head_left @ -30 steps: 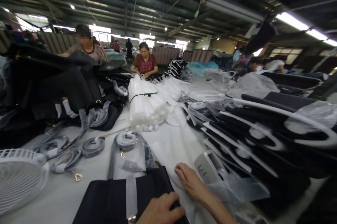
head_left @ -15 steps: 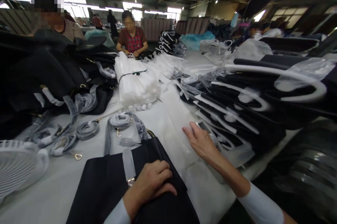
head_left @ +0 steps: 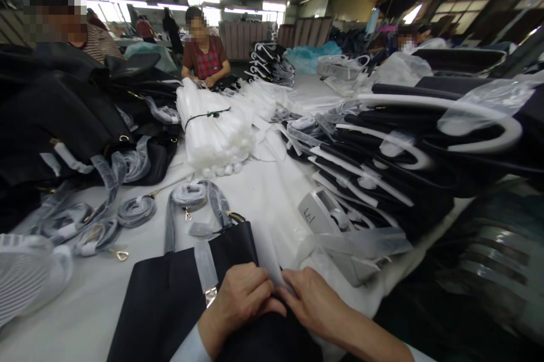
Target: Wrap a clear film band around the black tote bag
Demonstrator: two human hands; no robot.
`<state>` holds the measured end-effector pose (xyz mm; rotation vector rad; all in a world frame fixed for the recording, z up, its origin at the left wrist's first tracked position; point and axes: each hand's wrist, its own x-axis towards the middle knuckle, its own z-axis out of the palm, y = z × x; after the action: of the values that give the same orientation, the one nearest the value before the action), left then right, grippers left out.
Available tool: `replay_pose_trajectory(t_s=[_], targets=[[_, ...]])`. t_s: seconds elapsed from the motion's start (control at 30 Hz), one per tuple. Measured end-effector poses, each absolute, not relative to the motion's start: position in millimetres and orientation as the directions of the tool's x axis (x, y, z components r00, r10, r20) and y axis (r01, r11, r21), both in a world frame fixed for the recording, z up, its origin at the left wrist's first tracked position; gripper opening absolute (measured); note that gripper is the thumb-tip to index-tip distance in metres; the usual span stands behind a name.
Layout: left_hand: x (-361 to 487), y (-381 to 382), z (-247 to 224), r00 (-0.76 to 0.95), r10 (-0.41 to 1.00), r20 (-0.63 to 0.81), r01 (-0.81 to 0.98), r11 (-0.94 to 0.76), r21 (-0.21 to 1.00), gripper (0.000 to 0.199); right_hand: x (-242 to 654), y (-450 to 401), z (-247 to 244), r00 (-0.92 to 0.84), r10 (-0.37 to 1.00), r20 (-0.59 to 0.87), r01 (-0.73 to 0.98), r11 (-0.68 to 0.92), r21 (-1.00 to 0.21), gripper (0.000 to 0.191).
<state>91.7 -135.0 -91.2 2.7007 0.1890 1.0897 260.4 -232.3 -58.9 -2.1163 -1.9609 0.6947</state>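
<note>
A black handbag (head_left: pixel 168 288) lies in front of me, its handles in clear film and a wrapped tab over a metal clasp (head_left: pixel 211 296). My left hand (head_left: pixel 241 298) rests on the bag near its right edge, fingers curled and gripping there. Close beside it, my right hand (head_left: pixel 312 299) is closed, its fingertips pinching a thin white sheet (head_left: pixel 267 248) along the bag's right side. The tips of both hands almost meet. A coiled strap (head_left: pixel 189 195) in film lies by the bag's handles.
A tied bundle of white wrapping (head_left: pixel 216 130) stands ahead. Black bags with white-wrapped handles (head_left: pixel 361 175) are piled at right, beside a grey plastic box (head_left: pixel 325 212). More black bags (head_left: pixel 55 107) and a white fan (head_left: pixel 29 277) are at left. A co-worker (head_left: pixel 206 56) works opposite.
My right hand has come down and left from beside the grey box to the bag's right edge, bringing the white sheet with it. My left hand has stayed on the bag.
</note>
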Motion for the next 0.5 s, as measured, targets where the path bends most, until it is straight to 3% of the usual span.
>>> replay_pose_trajectory(t_s=[0.2,0.3,0.4,0.5], targets=[[94,-134,-90,0.701,0.236,0.673,0.097,-0.967,0.238,0.038,267,-222,-49,-0.217,0.929,-0.3,0.939,0.115,-0.323,0.021],[100,-130,-90,0.749,0.229,0.621,0.106,-0.968,0.229,0.049,263,-211,-54,-0.343,0.9,-0.27,0.882,0.21,-0.421,0.012],[107,-128,-93,0.876,0.244,0.417,0.11,-0.941,0.319,0.064,263,-213,-57,-0.292,0.932,-0.214,0.835,0.139,-0.532,0.018],[111,-127,-98,0.917,0.291,0.272,0.174,-0.907,0.383,0.061,272,-233,-50,-0.143,0.937,-0.32,0.784,-0.091,-0.615,0.019]])
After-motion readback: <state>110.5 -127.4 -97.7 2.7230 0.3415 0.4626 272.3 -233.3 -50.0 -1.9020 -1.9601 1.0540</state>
